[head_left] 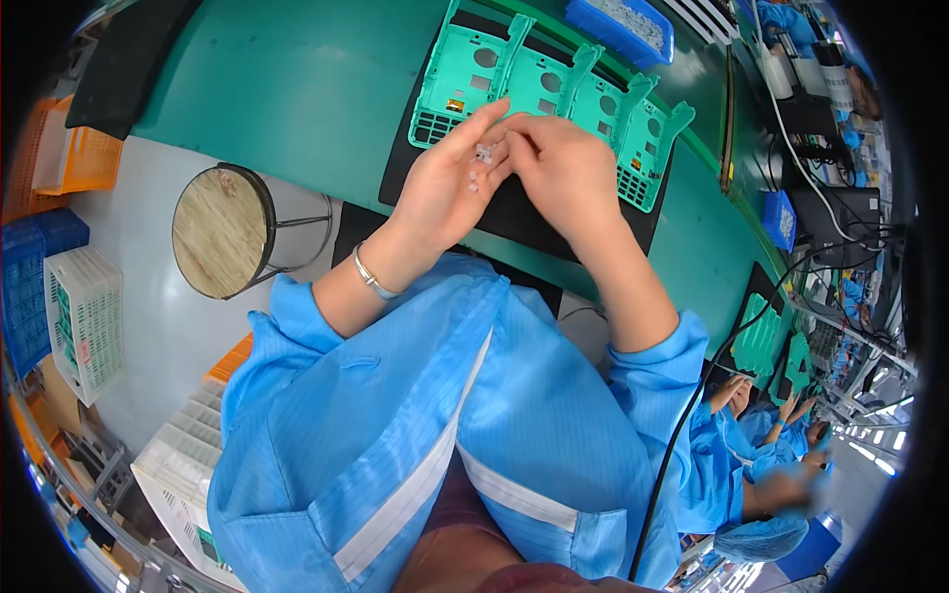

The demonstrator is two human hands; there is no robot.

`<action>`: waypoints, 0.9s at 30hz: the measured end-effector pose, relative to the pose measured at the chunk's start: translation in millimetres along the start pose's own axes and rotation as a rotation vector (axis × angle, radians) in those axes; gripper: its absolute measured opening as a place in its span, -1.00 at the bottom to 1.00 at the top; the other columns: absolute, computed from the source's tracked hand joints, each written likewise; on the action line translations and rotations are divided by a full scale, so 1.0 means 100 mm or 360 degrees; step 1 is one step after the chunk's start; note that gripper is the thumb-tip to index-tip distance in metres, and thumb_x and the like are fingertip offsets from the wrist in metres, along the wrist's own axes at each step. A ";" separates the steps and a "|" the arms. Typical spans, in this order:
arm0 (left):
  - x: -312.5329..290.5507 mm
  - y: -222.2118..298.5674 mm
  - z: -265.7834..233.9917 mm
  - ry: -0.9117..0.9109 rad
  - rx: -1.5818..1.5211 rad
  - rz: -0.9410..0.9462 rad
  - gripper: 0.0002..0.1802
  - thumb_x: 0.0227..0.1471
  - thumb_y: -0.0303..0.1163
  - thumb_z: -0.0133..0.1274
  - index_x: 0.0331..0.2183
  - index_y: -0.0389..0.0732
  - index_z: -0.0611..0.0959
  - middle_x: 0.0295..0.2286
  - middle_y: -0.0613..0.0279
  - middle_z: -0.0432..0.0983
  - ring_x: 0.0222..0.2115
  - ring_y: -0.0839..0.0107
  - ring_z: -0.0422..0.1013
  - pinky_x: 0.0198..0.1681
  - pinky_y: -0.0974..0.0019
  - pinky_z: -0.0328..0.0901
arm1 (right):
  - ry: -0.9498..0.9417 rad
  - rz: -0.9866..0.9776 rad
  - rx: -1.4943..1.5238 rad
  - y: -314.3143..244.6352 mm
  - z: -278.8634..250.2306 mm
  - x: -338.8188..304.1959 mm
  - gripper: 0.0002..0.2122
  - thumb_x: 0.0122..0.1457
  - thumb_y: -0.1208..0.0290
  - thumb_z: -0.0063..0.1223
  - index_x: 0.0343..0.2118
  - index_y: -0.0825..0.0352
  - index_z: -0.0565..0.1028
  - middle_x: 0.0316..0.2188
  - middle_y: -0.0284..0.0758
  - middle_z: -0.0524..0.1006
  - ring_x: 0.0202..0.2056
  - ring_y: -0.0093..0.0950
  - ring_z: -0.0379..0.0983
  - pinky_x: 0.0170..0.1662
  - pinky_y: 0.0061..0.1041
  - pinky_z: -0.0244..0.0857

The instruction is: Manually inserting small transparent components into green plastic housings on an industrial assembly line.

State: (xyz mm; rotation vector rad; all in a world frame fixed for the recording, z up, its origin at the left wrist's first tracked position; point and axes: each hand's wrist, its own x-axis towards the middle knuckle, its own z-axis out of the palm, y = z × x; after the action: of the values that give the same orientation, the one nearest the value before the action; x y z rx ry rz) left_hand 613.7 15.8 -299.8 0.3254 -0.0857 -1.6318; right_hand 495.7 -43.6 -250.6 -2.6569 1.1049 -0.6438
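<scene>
My left hand (435, 193) is turned palm up and slightly cupped, with several small white plastic pieces (482, 153) resting on the palm and fingers. My right hand (570, 176) is closed in a pinch against the left fingers; whatever lies between its fingertips is hidden. Just beyond both hands, a row of several green plastic housings (470, 61) lies on a black mat (583, 232). Each visible housing has a round hole, and some have a grid of slots at the near end. My hands cover part of the nearer edge of the row.
A blue bin (591, 22) of small white parts stands behind the housings on the green table (277, 89). Left are a round stool (222, 232) and a white crate (89, 321). A black cable (682, 445) hangs at right, near co-workers' hands (730, 393) and more green parts (759, 336).
</scene>
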 end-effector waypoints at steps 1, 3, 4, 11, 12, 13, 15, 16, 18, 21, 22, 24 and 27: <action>-0.01 0.00 0.02 0.0009 -0.0015 0.0026 -0.54 0.13 -0.29 -0.15 0.00 -0.36 0.28 -0.08 0.05 0.28 -0.09 0.39 0.27 0.03 0.37 0.16 | -0.0091 0.0187 0.0237 0.03 -0.01 0.03 -0.87 -0.04 0.39 -0.06 -0.51 0.29 0.51 -0.57 -0.25 0.50 -0.53 -0.34 0.46 -0.48 -0.42 0.32; -0.04 0.04 0.03 0.0081 0.0019 0.0066 -0.54 0.13 -0.30 -0.15 0.00 -0.37 0.27 -0.07 0.04 0.27 -0.06 0.36 0.25 0.06 0.34 0.14 | -0.0329 0.0703 0.0598 0.09 -0.09 0.15 -0.81 -0.06 0.33 -0.04 -0.45 0.31 0.53 -0.56 -0.25 0.52 -0.51 -0.39 0.47 -0.44 -0.50 0.31; -0.05 0.06 0.04 0.0155 0.0061 0.0103 -0.54 0.12 -0.32 -0.15 0.00 -0.38 0.26 -0.05 0.02 0.25 -0.02 0.32 0.23 0.08 0.30 0.13 | -0.0373 0.0769 0.0591 0.20 -0.04 0.23 -0.80 -0.07 0.32 -0.03 -0.45 0.32 0.53 -0.57 -0.24 0.52 -0.52 -0.40 0.46 -0.44 -0.51 0.30; -0.17 0.27 0.02 0.0170 0.0125 0.0280 -0.57 0.09 -0.43 -0.14 -0.01 -0.39 0.28 -0.05 -0.02 0.24 0.00 0.27 0.22 0.08 0.27 0.13 | -0.0663 0.1028 0.0830 0.47 0.12 0.67 -0.84 -0.11 0.35 0.04 -0.58 0.35 0.46 -0.65 -0.42 0.41 -0.63 -0.62 0.31 -0.57 -0.64 0.20; -0.17 0.30 0.01 0.0182 0.0128 0.0307 -0.58 0.08 -0.44 -0.14 -0.02 -0.40 0.30 -0.06 -0.03 0.25 -0.01 0.27 0.23 0.08 0.27 0.15 | -0.0723 0.1025 0.0807 0.49 0.13 0.71 -0.84 -0.12 0.34 0.04 -0.59 0.35 0.46 -0.65 -0.43 0.41 -0.63 -0.62 0.30 -0.58 -0.63 0.19; -0.18 0.32 -0.01 0.0194 0.0132 0.0333 -0.60 0.08 -0.45 -0.14 -0.04 -0.41 0.31 -0.07 -0.04 0.27 -0.01 0.27 0.23 0.07 0.27 0.16 | -0.0781 0.1022 0.0783 0.49 0.14 0.74 -0.83 -0.13 0.33 0.04 -0.60 0.35 0.45 -0.66 -0.43 0.40 -0.63 -0.62 0.30 -0.58 -0.63 0.18; -0.19 0.36 -0.03 0.0216 0.0127 0.0353 -0.61 0.07 -0.46 -0.14 -0.05 -0.42 0.32 -0.08 -0.04 0.28 -0.03 0.27 0.25 0.06 0.27 0.18 | -0.0811 0.1038 0.0729 0.47 0.17 0.79 -0.84 -0.17 0.34 0.04 -0.64 0.35 0.44 -0.68 -0.43 0.38 -0.64 -0.61 0.28 -0.59 -0.61 0.16; -0.20 0.38 -0.03 0.0232 0.0123 0.0368 -0.62 0.07 -0.46 -0.14 -0.06 -0.42 0.33 -0.10 -0.04 0.30 -0.04 0.27 0.27 0.04 0.27 0.20 | -0.0873 0.1022 0.0641 0.52 0.21 0.83 -0.84 -0.19 0.35 0.04 -0.66 0.35 0.44 -0.70 -0.43 0.36 -0.64 -0.60 0.27 -0.59 -0.61 0.16; -0.21 0.41 -0.04 0.0251 0.0124 0.0375 -0.62 0.07 -0.46 -0.14 -0.07 -0.43 0.34 -0.11 -0.04 0.31 -0.05 0.27 0.28 0.04 0.27 0.21 | -0.0931 0.1013 0.0555 0.57 0.24 0.89 -0.85 -0.20 0.36 0.04 -0.68 0.35 0.43 -0.71 -0.43 0.35 -0.64 -0.59 0.27 -0.58 -0.60 0.16; -0.22 0.45 -0.06 0.0272 0.0122 0.0393 -0.63 0.07 -0.47 -0.13 -0.08 -0.43 0.34 -0.12 -0.05 0.32 -0.07 0.26 0.30 0.03 0.27 0.22 | -0.1066 0.1035 0.0527 0.59 0.22 0.96 -0.86 -0.22 0.38 0.03 -0.70 0.36 0.41 -0.72 -0.41 0.35 -0.66 -0.58 0.26 -0.60 -0.60 0.14; -0.22 0.46 -0.06 0.0276 0.0116 0.0403 -0.63 0.07 -0.47 -0.13 -0.08 -0.43 0.34 -0.12 -0.05 0.32 -0.08 0.26 0.31 0.03 0.26 0.22 | -0.1129 0.0990 0.0445 0.58 0.21 0.98 -0.85 -0.21 0.37 0.04 -0.67 0.37 0.43 -0.70 -0.40 0.38 -0.66 -0.57 0.29 -0.59 -0.59 0.17; -0.21 0.48 -0.07 0.0274 0.0119 0.0408 -0.63 0.07 -0.47 -0.13 -0.08 -0.43 0.34 -0.12 -0.05 0.32 -0.07 0.26 0.30 0.04 0.26 0.22 | -0.1190 0.0946 0.0365 0.56 0.21 0.97 -0.83 -0.19 0.35 0.04 -0.64 0.38 0.46 -0.68 -0.38 0.42 -0.65 -0.57 0.31 -0.58 -0.59 0.20; -0.19 0.51 -0.07 0.0273 0.0113 0.0427 -0.63 0.07 -0.46 -0.13 -0.08 -0.43 0.34 -0.12 -0.06 0.32 -0.07 0.25 0.30 0.04 0.25 0.22 | -0.0861 0.0669 -0.0001 0.51 0.27 0.78 -0.79 -0.16 0.32 0.02 -0.54 0.38 0.53 -0.57 -0.20 0.52 -0.49 -0.32 0.46 -0.38 -0.41 0.33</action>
State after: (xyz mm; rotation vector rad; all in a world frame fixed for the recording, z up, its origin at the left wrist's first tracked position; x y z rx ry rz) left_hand 665.5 31.1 -291.1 0.4861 -0.0544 -1.3320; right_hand 525.0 -135.0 -266.5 -2.2667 1.4017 0.1456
